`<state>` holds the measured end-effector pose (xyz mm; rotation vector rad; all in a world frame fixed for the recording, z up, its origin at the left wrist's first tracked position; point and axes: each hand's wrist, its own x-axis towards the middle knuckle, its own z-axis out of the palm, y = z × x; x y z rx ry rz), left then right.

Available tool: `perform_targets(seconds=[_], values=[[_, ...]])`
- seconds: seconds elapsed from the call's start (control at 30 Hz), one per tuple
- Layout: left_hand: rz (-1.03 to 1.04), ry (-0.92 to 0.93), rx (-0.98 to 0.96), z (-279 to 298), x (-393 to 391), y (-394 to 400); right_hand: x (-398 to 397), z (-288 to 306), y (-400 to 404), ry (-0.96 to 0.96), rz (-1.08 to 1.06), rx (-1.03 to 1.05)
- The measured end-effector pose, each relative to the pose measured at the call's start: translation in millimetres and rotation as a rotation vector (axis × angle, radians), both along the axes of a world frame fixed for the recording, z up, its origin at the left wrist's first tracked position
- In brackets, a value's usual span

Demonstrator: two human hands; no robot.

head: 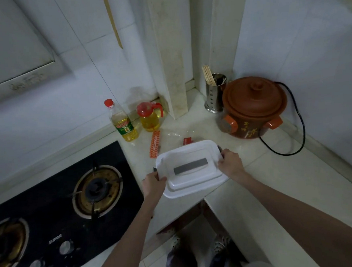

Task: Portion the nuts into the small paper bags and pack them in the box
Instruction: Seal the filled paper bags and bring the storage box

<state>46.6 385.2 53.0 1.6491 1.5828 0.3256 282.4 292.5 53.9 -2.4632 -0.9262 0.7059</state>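
- The white lidded plastic box (191, 168) sits at the front edge of the pale countertop (277, 168), just right of the gas hob (71, 195).
- The left hand (153, 184) grips its left end, fingers curled at the side clip; the right hand (230, 163) grips the right end the same way.
- Judged step: the lid is on, so this looks like either unclipping or closing; which one cannot be told.
- No nuts show; an orange patterned packet (155, 144) beyond the box may be the paper bags.
- Next, likely both clips work together while the box is kept from sliding off the edge.

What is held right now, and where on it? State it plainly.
The white lidded box, gripped at its two short ends: left hand on the near-left end, right hand on the far-right end, by the dark side latches.
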Motion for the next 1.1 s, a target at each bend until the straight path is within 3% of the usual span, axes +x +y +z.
perform_targets(seconds=[0.27, 0.63, 0.77, 0.93, 1.1], values=[[0.19, -0.047, -0.159, -9.3, -7.6, 7.7, 1.1, -1.5, -4.0, 0.016, -0.032, -0.031], [0.065, 0.162, -0.058, -11.6, -5.4, 7.4, -3.9, -4.2, -2.8, -0.006, -0.089, -0.11], [0.143, 0.059, -0.185, -12.8, -2.2, 6.4, -6.8, -0.9, -0.3, 0.208, -0.119, -0.052], [0.103, 0.092, -0.176, -15.5, 2.8, 4.7, -2.9, -1.9, -2.7, 0.157, -0.129, -0.139], [0.021, 0.147, -0.198, -14.7, 11.0, 7.1, -2.5, -6.8, -14.3, 0.285, -0.142, -0.072]])
